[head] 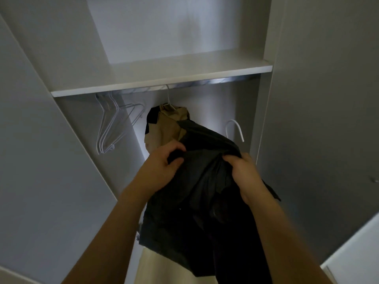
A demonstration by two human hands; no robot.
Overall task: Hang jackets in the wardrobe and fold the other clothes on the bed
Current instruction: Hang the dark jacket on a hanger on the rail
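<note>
Matt cloth in my hands, smooth painted boards all round.

The dark jacket [205, 181] I grip with my left hand [162, 162] and right hand [244, 173] is soft, matt, creased cloth. The tan jacket [166, 128] looks like a dull woven fabric. The hangers [110, 121] are thin white-coated wire, the rail [215, 81] is shiny polished metal, and the wardrobe shelf [164, 83] is smooth matt white board.

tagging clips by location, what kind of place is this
Most likely a bedroom's built-in wardrobe: a rail under a white shelf, empty wire hangers, and a tan jacket already hung.
</note>
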